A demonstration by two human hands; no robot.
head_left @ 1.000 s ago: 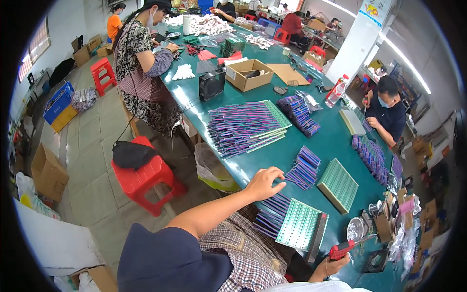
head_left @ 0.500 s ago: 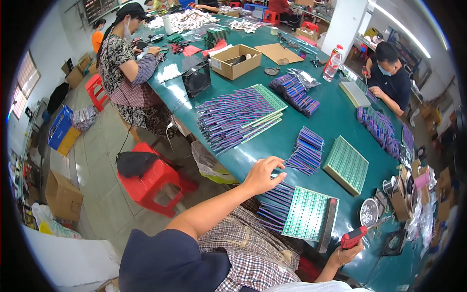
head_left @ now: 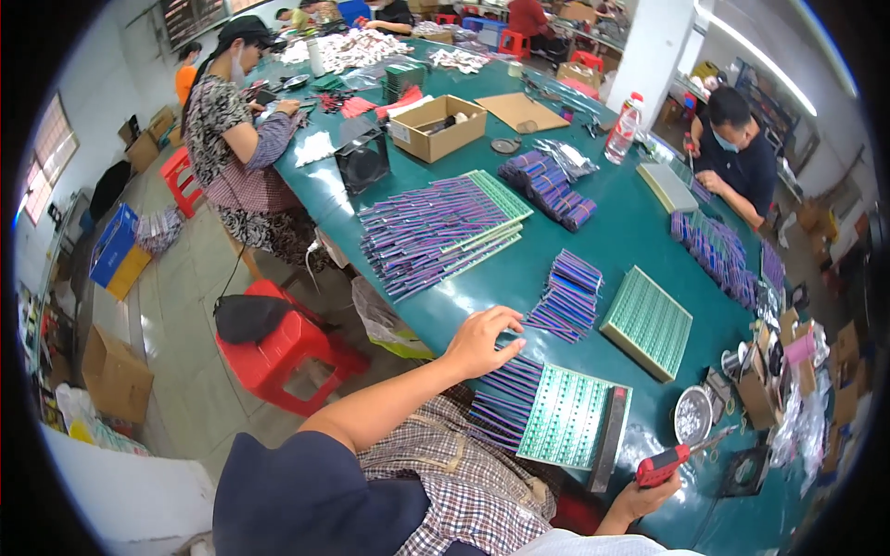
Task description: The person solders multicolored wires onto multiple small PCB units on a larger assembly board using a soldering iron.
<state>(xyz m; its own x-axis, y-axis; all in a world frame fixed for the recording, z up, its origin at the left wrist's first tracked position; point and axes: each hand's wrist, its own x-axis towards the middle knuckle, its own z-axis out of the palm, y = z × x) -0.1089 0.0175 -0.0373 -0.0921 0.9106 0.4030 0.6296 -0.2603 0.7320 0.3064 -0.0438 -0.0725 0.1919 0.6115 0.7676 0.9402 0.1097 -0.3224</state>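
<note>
A green circuit panel [head_left: 567,419] lies on a green surface [head_left: 630,241] before the person, a dark bar [head_left: 609,440] across its right edge and purple-and-blue wires [head_left: 508,400] fanned from its left. Beyond the panel's left corner is the left hand [head_left: 484,343], fingers and thumb apart, seemingly empty; whether it touches the wires I cannot tell. To the panel's right, the right hand [head_left: 646,499] is closed around a red-handled tool [head_left: 661,466]. Good practice, I judge: keep the panel flat, wires parallel, tool tip clear of wires and fingers. Against half a second earlier, the panel appears slightly further left in view; both hands keep nearly the same places around it.
</note>
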